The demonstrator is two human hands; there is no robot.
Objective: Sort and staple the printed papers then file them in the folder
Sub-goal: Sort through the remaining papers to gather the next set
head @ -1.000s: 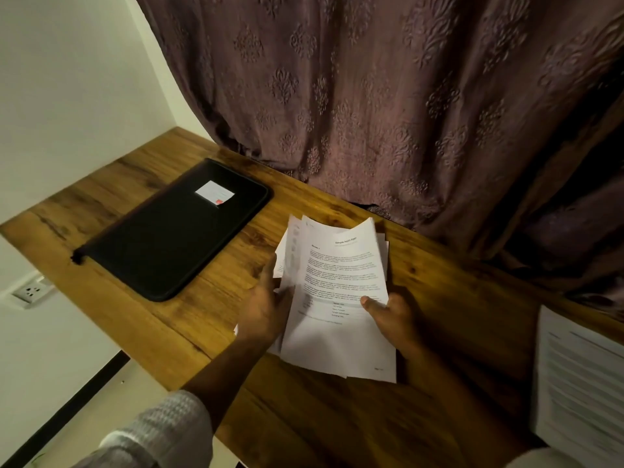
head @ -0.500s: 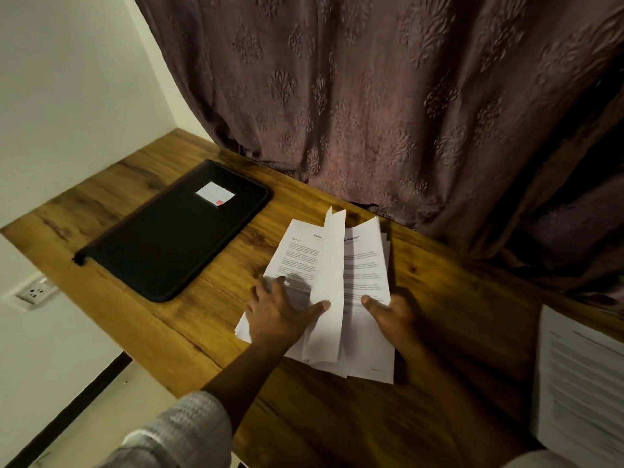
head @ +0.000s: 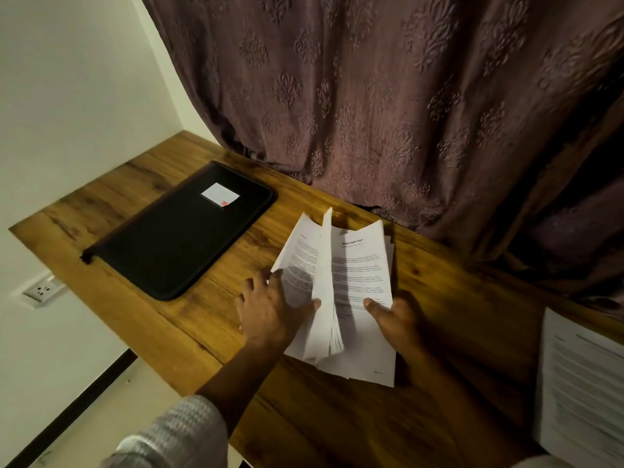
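A stack of printed papers (head: 359,271) lies spread on the wooden desk (head: 337,420) in front of me. My left hand (head: 270,312) pinches a few sheets turned up on edge in the middle of the stack, thumb against them and fingers under the left-hand pages. My right hand (head: 393,320) grips the stack's right edge, thumb pressing on the top printed page. A black zipped folder (head: 175,238) with a small white label lies closed on the desk to the left, apart from both hands. No stapler is in view.
A second pile of printed sheets (head: 584,386) sits at the desk's right edge. A patterned purple curtain (head: 388,96) hangs along the back of the desk. A white wall with a socket (head: 40,292) bounds the left side.
My left hand has leafed through the stack: sheets that lay flat a second ago now stand on edge and lean further right. My right hand has stayed on the right edge.
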